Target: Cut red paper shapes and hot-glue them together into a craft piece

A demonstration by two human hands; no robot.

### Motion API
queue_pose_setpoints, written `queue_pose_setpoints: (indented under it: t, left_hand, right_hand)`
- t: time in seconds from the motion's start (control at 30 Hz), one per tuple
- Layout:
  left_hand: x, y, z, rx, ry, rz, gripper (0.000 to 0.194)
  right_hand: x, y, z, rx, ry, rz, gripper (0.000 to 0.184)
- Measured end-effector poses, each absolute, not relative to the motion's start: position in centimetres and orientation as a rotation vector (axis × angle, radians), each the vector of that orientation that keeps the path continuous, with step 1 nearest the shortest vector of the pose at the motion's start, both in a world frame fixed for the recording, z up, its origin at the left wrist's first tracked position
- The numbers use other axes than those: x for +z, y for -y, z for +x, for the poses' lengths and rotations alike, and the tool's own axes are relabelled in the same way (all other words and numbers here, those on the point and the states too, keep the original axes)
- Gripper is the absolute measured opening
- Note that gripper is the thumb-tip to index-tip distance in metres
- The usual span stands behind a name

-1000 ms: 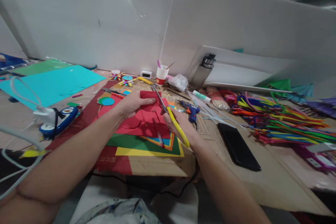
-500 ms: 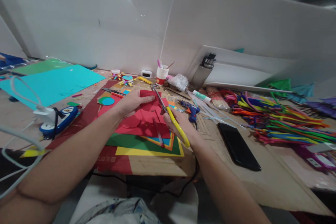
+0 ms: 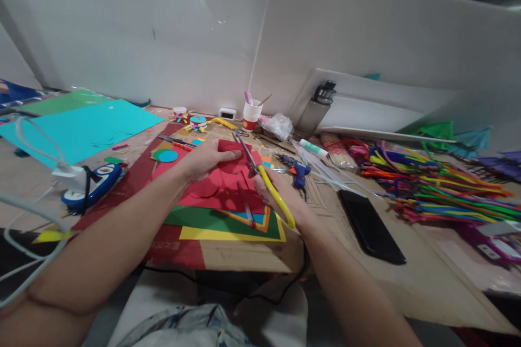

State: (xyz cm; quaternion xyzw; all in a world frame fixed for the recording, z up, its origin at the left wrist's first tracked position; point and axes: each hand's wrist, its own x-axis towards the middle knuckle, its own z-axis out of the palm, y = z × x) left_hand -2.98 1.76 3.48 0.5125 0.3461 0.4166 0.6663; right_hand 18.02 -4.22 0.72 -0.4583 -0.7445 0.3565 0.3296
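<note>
My left hand [image 3: 206, 160] pinches a piece of red paper [image 3: 235, 157], thumb on top. My right hand [image 3: 277, 187] is closed round the yellow handles of a pair of scissors [image 3: 274, 190]. The scissor blades point away from me and lie at the right edge of the held paper. Below both hands is a stack of coloured sheets, with a red sheet [image 3: 228, 198] uppermost and green [image 3: 195, 220] and yellow sheets under it. A red pen [image 3: 248, 211] lies across the stack. Blue and green paper discs [image 3: 167, 156] rest near my left wrist.
A blue glue gun [image 3: 301, 174], a glue stick [image 3: 313, 148] and a black phone [image 3: 370, 226] lie to the right, before several pipe cleaners [image 3: 443, 190]. Paper cups [image 3: 252, 115] and a bottle [image 3: 316, 111] stand behind. A turquoise sheet [image 3: 93, 127] and a blue-white device [image 3: 91, 187] lie left.
Almost nothing differs. Both hands keep their hold on the red paper and the scissors, and the view has shifted very slightly.
</note>
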Motion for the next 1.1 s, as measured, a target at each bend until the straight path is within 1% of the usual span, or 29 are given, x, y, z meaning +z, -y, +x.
queue_pose_setpoints:
  t: [0.13,0.47,0.6,0.87,1.1]
  left_hand:
    - [3.6,-1.8,-3.1,0.927,-0.788,1.168,0.037]
    - [3.7,-2.3,-3.9,0.863,-0.761,1.255,0.027]
    - [3.6,-2.3,-3.9,0.860,-0.766,1.268,0.026]
    - [3.7,-2.1,-3.7,0.865,-0.819,1.312,0.035]
    - [3.4,-2.5,-4.1,0.813,-0.826,1.404,0.027]
  right_hand:
    - [0.7,4.1,17.9,0.959,1.934,-1.197,0.043]
    - [1.3,4.7,17.7,0.959,1.931,-1.213,0.048]
    - [1.4,4.6,17.7,0.916,1.984,-1.226,0.046]
    - [0.9,4.4,18.0,0.804,2.061,-1.261,0.038]
    - [1.4,4.5,17.8,0.818,2.078,-1.287,0.040]
